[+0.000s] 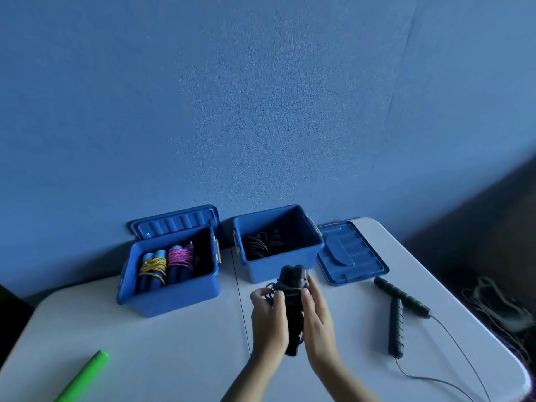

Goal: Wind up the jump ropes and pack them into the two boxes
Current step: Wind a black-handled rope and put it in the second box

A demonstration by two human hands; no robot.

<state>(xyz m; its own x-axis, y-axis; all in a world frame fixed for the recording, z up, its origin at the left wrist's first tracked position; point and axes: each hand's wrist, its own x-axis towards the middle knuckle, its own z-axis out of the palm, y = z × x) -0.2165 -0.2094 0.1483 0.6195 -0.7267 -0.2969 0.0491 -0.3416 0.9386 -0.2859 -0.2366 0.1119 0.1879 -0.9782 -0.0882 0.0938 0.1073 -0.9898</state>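
Head view shows a black rope [293, 303], its two handles together and cord wound round them, held upright above the tabletop [179, 349] just in front of the right box [278, 242]. Left hand [268, 317] has its grip closed on the loose cord at the bundle's upper left, fingers curled round the loops; right hand [316, 309] has its grip closed on the handles from the right side, thumb across the front. Behind the bundle, the right box stands open with dark wound cord lying on its floor, partly lost in shadow. Its lid [352, 256] lies flat on the tabletop just beside it, to the right. Left box [168, 274] stands well apart to the left, also open, holding two wound ropes with blue handles upright side by side: one with yellow cord [153, 266], one with pink cord [181, 256]. Left lid [174, 221] leans behind that box against the blue wall [261, 111]. To the right of the hands lies an unwound rope [400, 309], its two black handles near each other in a V, thin cord trailing toward the near right edge and off it. A green stick [84, 378] lies at the near left corner, cut off by the frame. Tangled dark cords [499, 309] sit off the tabletop at far right, blurred.
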